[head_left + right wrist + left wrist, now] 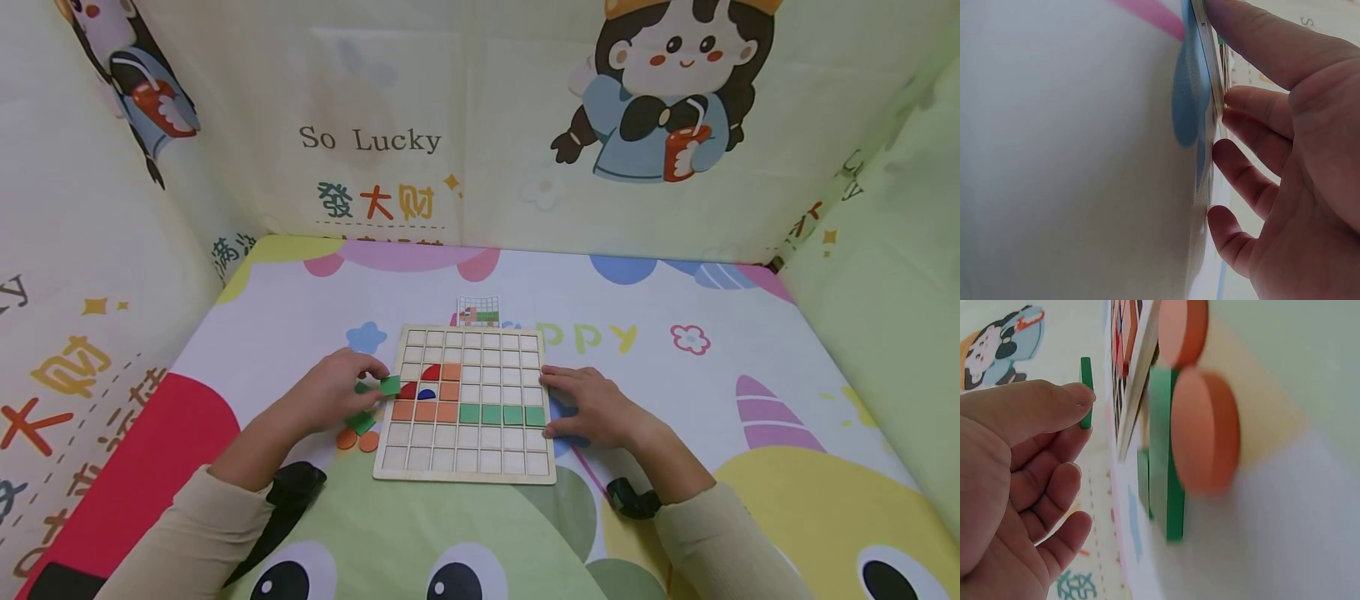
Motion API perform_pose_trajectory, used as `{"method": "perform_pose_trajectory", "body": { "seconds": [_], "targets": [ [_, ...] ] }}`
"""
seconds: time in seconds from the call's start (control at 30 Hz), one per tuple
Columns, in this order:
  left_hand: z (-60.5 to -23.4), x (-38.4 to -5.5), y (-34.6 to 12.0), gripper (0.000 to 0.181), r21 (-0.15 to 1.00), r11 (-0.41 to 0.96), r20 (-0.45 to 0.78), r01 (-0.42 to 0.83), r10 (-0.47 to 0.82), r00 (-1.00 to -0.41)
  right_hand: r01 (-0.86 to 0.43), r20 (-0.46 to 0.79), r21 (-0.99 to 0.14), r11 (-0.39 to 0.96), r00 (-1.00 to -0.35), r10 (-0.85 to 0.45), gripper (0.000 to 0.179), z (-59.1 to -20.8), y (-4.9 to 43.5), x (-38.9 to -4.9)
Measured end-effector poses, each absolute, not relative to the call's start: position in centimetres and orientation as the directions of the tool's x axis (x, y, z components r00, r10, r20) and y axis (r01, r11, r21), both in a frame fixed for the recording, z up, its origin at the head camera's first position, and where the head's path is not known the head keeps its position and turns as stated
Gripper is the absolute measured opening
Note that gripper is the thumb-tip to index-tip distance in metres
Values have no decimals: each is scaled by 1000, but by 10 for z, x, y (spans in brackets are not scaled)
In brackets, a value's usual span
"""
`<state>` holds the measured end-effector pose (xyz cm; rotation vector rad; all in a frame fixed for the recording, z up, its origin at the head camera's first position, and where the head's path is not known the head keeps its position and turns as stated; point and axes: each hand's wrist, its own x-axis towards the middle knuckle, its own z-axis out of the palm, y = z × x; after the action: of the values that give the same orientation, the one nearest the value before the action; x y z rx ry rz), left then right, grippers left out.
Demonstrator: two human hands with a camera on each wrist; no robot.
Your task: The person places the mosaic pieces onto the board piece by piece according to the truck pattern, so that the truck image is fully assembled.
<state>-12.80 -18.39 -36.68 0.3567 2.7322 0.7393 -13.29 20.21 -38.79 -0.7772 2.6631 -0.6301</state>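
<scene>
A small green square tile [390, 385] is pinched between the thumb and fingertips of my left hand [322, 390], just over the left edge of a wooden grid board [467, 460]. The left wrist view shows that tile [1087, 365] edge-on. On the board, orange squares, red and blue curved pieces, and a row of green squares [491, 414] fill some cells. My right hand [596, 407] touches the board's right edge with its fingers extended. Beneath the left hand lie loose green tiles [361, 422] and orange discs [368, 441].
A small printed card [478, 311] with a coloured grid pattern lies behind the board. The patterned cloth [637, 567] covers the table, and printed fabric walls [495, 200] enclose the back and sides. Black wrist straps [632, 500] are on both arms.
</scene>
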Motion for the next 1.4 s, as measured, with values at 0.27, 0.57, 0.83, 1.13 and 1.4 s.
{"method": "perform_pose_trajectory", "body": {
  "seconds": [0.27, 0.57, 0.83, 1.13, 1.4],
  "targets": [
    [-370, -131, -159, 16, 532, 803, -139, 270, 397, -907, -439, -156, -474, 764, -811, -563, 77, -387, 203, -133],
    [-372, -137, -134, 11, 544, 759, -85, 357, 473, -877, -417, -172, -480, 772, -818, -549, 78, -387, 203, -132],
    [-375, -142, -110, 12, 523, 742, -47, 420, 517, -855, -426, -160, -476, 769, -818, -552, 78, -387, 203, -131],
    [-377, -149, -81, 21, 533, 720, -72, 445, 562, -824, -425, -161, -469, 774, -820, -549, 80, -390, 204, -133],
    [-380, -158, -59, 22, 521, 697, -69, 492, 609, -790, -423, -160, -483, 766, -818, -552, 80, -391, 204, -133]
  ]
}}
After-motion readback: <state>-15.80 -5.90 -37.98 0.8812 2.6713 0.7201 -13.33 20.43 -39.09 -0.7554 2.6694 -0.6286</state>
